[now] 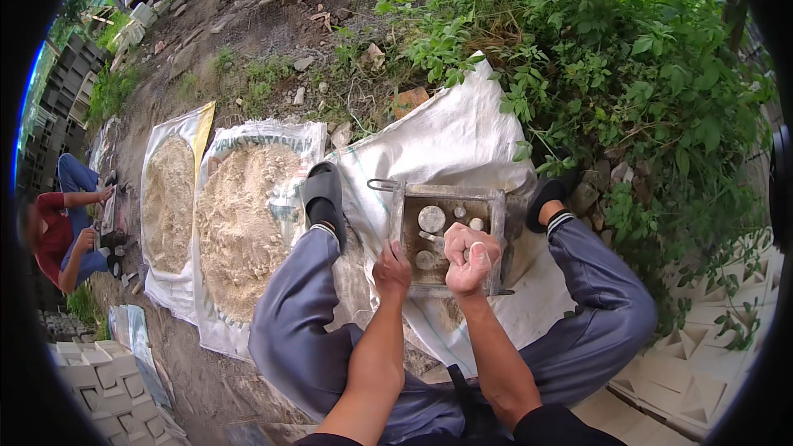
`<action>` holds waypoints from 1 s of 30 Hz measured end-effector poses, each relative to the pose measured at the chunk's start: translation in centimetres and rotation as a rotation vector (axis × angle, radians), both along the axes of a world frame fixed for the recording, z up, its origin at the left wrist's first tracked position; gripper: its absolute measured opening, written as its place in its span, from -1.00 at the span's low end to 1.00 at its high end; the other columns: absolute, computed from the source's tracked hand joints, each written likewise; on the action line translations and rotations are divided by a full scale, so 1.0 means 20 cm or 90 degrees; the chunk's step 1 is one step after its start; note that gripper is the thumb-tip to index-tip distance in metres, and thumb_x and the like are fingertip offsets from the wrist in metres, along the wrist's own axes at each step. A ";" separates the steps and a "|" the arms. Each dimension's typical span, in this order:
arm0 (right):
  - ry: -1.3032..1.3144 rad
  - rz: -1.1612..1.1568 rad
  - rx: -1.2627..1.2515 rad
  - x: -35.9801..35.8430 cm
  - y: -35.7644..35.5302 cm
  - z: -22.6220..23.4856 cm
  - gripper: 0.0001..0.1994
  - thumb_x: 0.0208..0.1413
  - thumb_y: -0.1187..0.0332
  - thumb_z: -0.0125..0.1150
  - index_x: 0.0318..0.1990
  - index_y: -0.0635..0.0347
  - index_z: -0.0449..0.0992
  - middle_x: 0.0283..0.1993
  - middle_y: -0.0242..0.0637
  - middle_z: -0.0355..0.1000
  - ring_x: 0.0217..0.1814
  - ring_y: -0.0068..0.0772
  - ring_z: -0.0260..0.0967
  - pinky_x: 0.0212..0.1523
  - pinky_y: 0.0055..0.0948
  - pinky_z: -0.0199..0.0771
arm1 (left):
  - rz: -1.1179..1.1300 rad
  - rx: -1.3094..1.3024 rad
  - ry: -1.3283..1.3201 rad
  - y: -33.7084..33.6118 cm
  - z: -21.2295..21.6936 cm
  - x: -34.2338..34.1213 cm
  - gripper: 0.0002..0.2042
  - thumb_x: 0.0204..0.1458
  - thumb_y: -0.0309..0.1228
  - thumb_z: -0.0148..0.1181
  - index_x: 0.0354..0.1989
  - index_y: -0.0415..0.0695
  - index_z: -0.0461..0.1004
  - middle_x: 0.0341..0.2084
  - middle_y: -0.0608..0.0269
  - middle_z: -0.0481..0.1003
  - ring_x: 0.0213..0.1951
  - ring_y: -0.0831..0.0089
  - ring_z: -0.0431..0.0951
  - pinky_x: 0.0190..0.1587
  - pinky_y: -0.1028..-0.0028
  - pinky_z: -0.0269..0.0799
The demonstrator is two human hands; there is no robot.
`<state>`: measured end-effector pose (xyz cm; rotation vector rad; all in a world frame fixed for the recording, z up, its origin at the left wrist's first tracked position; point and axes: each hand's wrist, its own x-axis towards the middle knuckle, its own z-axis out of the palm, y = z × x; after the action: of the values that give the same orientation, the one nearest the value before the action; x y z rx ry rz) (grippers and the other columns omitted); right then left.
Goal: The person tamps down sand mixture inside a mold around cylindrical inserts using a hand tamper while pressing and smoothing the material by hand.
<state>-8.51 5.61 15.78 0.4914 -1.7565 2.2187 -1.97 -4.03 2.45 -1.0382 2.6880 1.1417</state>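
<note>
Grey-brown square open-topped box lay beneath right hand, clenched; could not tell whether fist enclosed anything. Left hand at box's left side; could not tell whether fingers gripped it. Inside box: pale round discs. Under box: white woven sheet. Left of box: beige powdery heap. Beyond box, rightward: green leafy plants.

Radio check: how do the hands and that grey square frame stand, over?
Right hand clenched over the grey square frame. Left hand at its left side. Pale round pieces inside, partly blocked by the right hand.
</note>
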 end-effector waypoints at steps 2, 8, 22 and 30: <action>0.007 0.019 0.065 -0.03 0.01 -0.07 -0.50 0.10 0.12 -0.23 -0.82 0.18 0.00 -0.82 -0.37 -0.02 -0.78 -0.48 -0.09 -0.71 -0.47 -0.18 | 0.006 -0.016 0.013 0.02 -0.04 0.01 -0.49 0.22 -0.13 -0.31 0.01 -0.37 0.33 -0.22 -0.34 0.46 -0.19 -0.20 0.47 -0.07 0.06 0.33; -0.034 0.095 0.064 -0.02 0.03 0.09 -0.49 0.11 0.11 -0.25 -0.82 0.21 0.02 -0.82 -0.36 -0.01 -0.78 -0.49 -0.07 -0.70 -0.47 -0.15 | 0.026 -0.031 0.040 -0.01 -0.12 0.03 -0.60 0.22 -0.16 -0.32 -0.20 -0.24 0.36 -0.32 -0.28 0.48 -0.26 -0.22 0.46 -0.18 0.00 0.32; -0.150 0.190 0.107 -0.14 -0.01 0.01 -0.46 0.11 0.05 -0.24 -0.83 0.17 0.01 -0.83 -0.41 -0.04 -0.75 -0.52 -0.14 -0.68 -0.45 -0.16 | 0.008 -0.043 0.019 0.00 -0.14 0.00 -0.60 0.22 -0.15 -0.31 -0.15 -0.24 0.34 -0.34 -0.28 0.47 -0.26 -0.22 0.46 -0.18 0.01 0.33; -0.090 0.177 0.136 -0.08 0.00 -0.05 -0.46 0.08 0.04 -0.22 -0.82 0.20 0.01 -0.82 -0.40 -0.05 -0.76 -0.53 -0.17 -0.69 -0.44 -0.23 | 0.021 -0.022 0.042 0.00 -0.10 0.01 -0.58 0.23 -0.14 -0.32 -0.16 -0.26 0.36 -0.35 -0.32 0.47 -0.26 -0.24 0.45 -0.16 -0.01 0.31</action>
<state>-10.17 5.54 14.84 0.6780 -2.1280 2.3063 -1.85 -4.04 0.42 -1.0721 2.7607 1.1606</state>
